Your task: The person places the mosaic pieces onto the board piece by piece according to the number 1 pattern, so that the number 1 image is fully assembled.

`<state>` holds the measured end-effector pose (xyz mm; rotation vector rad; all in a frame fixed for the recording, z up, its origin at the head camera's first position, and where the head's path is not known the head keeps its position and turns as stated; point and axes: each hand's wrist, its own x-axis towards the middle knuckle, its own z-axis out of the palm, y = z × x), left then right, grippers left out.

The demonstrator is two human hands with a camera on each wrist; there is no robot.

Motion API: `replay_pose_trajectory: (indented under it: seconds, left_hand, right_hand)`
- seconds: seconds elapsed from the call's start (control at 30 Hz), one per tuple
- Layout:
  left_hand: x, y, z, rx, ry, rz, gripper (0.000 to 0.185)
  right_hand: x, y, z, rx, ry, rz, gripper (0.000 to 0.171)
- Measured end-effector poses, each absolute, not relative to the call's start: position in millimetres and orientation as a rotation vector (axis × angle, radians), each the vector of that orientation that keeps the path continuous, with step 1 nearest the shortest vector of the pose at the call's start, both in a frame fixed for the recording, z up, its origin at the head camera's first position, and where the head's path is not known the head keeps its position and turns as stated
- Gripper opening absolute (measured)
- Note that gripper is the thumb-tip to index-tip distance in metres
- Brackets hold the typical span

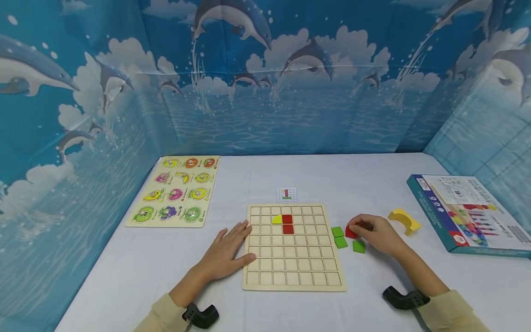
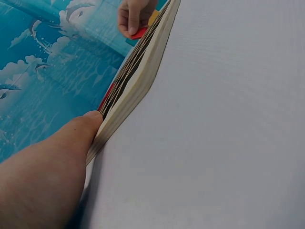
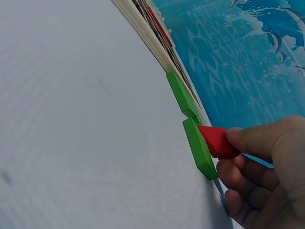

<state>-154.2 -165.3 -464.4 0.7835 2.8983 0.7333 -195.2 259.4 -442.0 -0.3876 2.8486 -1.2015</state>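
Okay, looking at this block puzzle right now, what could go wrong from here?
1. The right hand pinches a small red wooden block right beside three green wooden blocks; lifting it may nudge them out of place.
2. The left hand rests flat on the edge of the wooden grid board; if it presses or slips, the board could slide and shake the two red square pieces and the yellow quarter-round piece already set in it.

White table (image 1: 290, 175) is sitting inside a three-sided booth; backdrop (image 1: 265, 69) is wrapping round the back and both sides, showing blue sea, white clouds and leaping dolphins (creases are showing at the corners). Even, soft light is falling on the tabletop, casting faint shadows.
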Motion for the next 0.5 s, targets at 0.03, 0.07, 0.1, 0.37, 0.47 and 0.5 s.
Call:
replay_pose_trajectory:
  seconds: [0.03, 0.07, 0.1, 0.37, 0.47, 0.5]
  left_hand:
    - [-154.3, -165.4, -464.5, 0.785, 2.899, 0.733, 0.078]
    - [-154.5, -165.5, -464.7, 0.785, 2.899, 0.731, 0.078]
    - [-154.7, -165.6, -464.9, 0.785, 2.9, 0.728, 0.078]
    - [-154.8, -166.2, -465.9, 0.785, 2.903, 0.73, 0.079]
    - [-154.6, -166.2, -466.1, 0.783, 2.9, 0.734, 0.079]
    - [-154.6, -166.1, -466.1, 0.782, 2.899, 0.736, 0.079]
  right_hand:
    - [-195.2, 259.2, -441.6, -0.375, 2.843, -1.21, 0.015]
    - [-195.2, 259.1, -441.1, -0.366, 2.836, -1.219, 0.016]
    - [-195.3, 259.0, -440.7, -0.357, 2.83, -1.226, 0.017]
    - [-195.6, 256.5, -438.0, -0.282, 2.751, -1.296, 0.023]
    - [-194.9, 253.9, -436.9, -0.266, 2.69, -1.363, 0.023]
    - [-194.7, 252.7, -436.5, -0.266, 2.67, -1.384, 0.023]
